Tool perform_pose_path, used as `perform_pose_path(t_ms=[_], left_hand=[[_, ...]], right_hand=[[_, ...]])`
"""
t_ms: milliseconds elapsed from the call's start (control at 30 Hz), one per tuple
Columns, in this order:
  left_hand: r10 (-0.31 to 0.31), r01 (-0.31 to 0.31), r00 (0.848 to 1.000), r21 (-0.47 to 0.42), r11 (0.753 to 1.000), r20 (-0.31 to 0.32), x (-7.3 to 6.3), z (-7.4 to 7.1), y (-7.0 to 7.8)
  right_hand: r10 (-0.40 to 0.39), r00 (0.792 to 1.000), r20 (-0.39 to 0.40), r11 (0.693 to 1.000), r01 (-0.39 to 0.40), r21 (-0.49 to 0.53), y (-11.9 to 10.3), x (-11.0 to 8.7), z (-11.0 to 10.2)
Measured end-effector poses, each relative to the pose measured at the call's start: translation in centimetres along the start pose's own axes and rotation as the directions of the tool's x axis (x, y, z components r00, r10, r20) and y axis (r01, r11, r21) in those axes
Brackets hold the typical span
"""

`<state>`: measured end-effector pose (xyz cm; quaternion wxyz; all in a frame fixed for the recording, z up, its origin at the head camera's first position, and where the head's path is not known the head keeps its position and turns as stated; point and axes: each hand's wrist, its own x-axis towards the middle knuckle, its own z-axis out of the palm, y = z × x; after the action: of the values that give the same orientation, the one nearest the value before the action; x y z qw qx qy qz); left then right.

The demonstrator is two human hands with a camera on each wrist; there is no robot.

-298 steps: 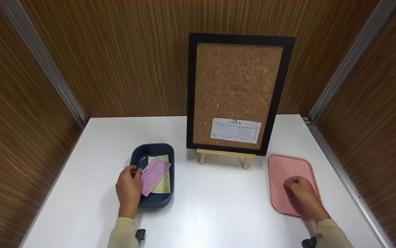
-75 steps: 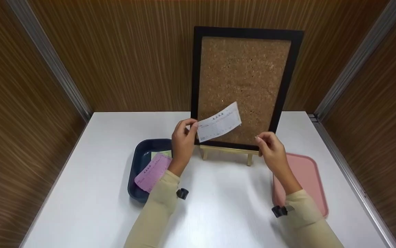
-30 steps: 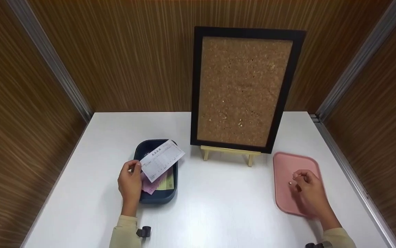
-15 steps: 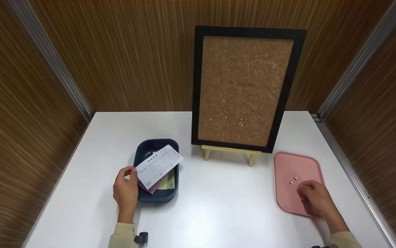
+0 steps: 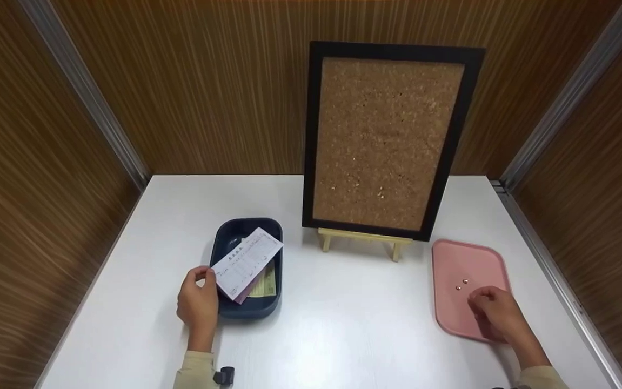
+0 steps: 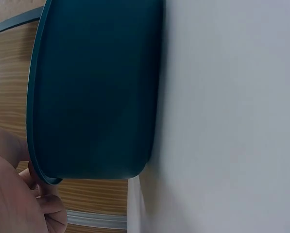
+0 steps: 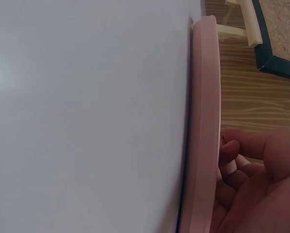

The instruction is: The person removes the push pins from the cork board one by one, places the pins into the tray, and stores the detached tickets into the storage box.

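Observation:
My left hand is at the left rim of a dark blue tray, its thumb and forefinger pinching the left end of a white printed paper slip. Under the white slip, a yellow-green slip and the edge of a pink-purple slip show inside. Two small shiny pushpins lie on a pink tray. Just right of them hovers my right hand, fingers curled and thumb tip near the forefinger. Whether something tiny sits between those fingertips is not visible. In the left wrist view the tray wall hides the slips.
A black-framed cork board stands on a small wooden easel at the back, between the trays. Wood-grain panels enclose the back and sides. White tabletop lies between the two hands.
The white slip was pinned to the board's lower part, then came off and moved left over the blue tray; it now sits slightly lower. Right hand went to the pink tray, where two pushpins now lie.

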<state>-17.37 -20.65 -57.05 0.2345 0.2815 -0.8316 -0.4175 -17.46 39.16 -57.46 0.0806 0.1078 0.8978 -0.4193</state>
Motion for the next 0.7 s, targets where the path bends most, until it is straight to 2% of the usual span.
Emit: perform_pose_path(t_ms=[200,467,700], left_hand=[[-0.003,0.002,1.000,-0.014,1.000,-0.012,-0.19,-0.02,0.06],[0.045,-0.047,0.998,0.037,0.998,0.049,-0.18,-0.07,0.24],[0.069,-0.073,0.996,0.058,0.996,0.054,-0.19,-0.34,0.31]], right_hand=[[-0.004,1.000,0.006,1.000,0.004,-0.002,0.05,0.01,-0.24],[0.013,1.000,0.005,1.000,-0.013,0.003,-0.18,-0.12,-0.34],[0.028,1.000,-0.005,1.000,-0.028,0.013,-0.75,-0.26,-0.30]])
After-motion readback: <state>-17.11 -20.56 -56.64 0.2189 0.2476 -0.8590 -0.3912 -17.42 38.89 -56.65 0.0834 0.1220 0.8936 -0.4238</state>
